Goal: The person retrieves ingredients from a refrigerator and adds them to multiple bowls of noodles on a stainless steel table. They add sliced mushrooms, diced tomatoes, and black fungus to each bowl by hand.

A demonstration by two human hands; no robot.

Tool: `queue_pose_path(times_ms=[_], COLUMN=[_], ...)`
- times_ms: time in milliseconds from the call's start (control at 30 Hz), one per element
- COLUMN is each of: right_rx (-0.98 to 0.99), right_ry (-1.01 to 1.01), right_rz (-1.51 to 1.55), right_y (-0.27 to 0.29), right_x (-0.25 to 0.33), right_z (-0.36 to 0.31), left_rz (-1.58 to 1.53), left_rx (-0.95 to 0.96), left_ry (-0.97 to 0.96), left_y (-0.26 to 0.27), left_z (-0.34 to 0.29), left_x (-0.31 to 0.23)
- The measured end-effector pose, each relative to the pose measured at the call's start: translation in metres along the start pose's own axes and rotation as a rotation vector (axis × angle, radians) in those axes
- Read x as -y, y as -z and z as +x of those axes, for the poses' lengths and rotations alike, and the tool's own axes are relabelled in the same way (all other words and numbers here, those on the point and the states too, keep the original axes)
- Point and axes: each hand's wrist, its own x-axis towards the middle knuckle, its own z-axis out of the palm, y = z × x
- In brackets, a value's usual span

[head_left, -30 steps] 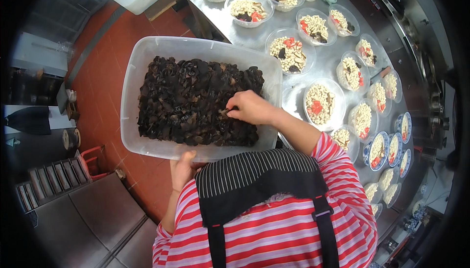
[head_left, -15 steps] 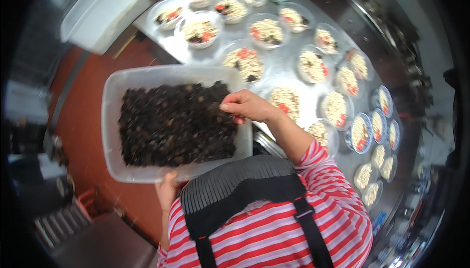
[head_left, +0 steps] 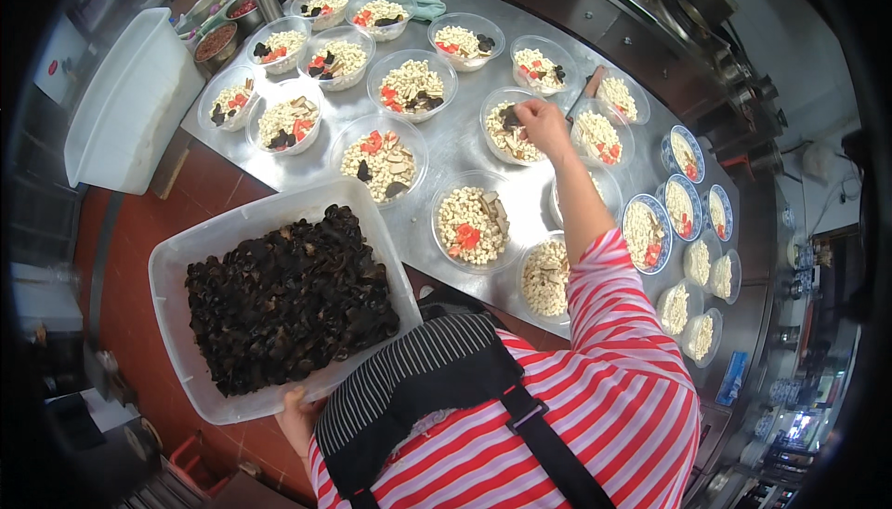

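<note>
My left hand (head_left: 295,413) grips the near rim of a translucent plastic tub (head_left: 169,288), fingers partly hidden beneath it. A thick layer of black wood ear mushrooms (head_left: 288,295) fills the tub's bottom. With the arm stretched out over the steel table (head_left: 441,151), my right hand (head_left: 546,128) pinches wood ear pieces (head_left: 508,117) at a clear plastic bowl (head_left: 490,144). Pale, chopped pieces lie in that bowl; whether the fingers touch them I cannot tell. Closer to me stands a bowl (head_left: 472,225) of pale pieces with red bits and brown slices.
Several similar clear bowls (head_left: 412,81) cover the table, many with red and black pieces. Blue-patterned bowls (head_left: 646,233) stand at the right. A knife (head_left: 587,91) lies among the bowls. At the far left are a white bin (head_left: 121,105) and metal containers (head_left: 216,42).
My right hand has left the tub and reached right and away to a bowl, carrying wood ear pieces. In the view, the tub in my left hand sits lower and further left, tilted differently.
</note>
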Motion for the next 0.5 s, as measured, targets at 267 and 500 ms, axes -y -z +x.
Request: queue_pose_path(times_ms=[267, 500], right_rx=[0.018, 1.117], right_ry=[-0.056, 0.705], right_rz=[0.042, -0.124], right_y=[-0.015, -0.162], right_x=[-0.017, 0.081], right_z=[0.013, -0.168], left_rz=[-0.010, 0.060], left_rx=[-0.066, -0.092], left_ry=[-0.034, 0.034], left_y=[0.002, 0.008], left_z=[0.003, -0.009], left_x=[0.013, 0.011])
